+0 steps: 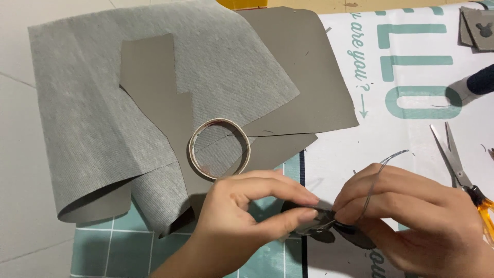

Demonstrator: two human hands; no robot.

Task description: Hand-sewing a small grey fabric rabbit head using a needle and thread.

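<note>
Head view: left hand [247, 216] and right hand [411, 216] pinch a dark fabric piece [329, 231] between fingers, near a tape roll [219, 149].

The dark piece [329, 232] is largely covered by the fingers of the left hand [247, 216] and right hand [411, 216]; its shape cannot be told. The scissors [463, 175] are cut off at the right edge. A blurred dark object [476, 85] is cropped there too. Both wrists are cut off below.

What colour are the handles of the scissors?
The scissors have translucent orange handles, seen at the right edge of the head view.
</note>
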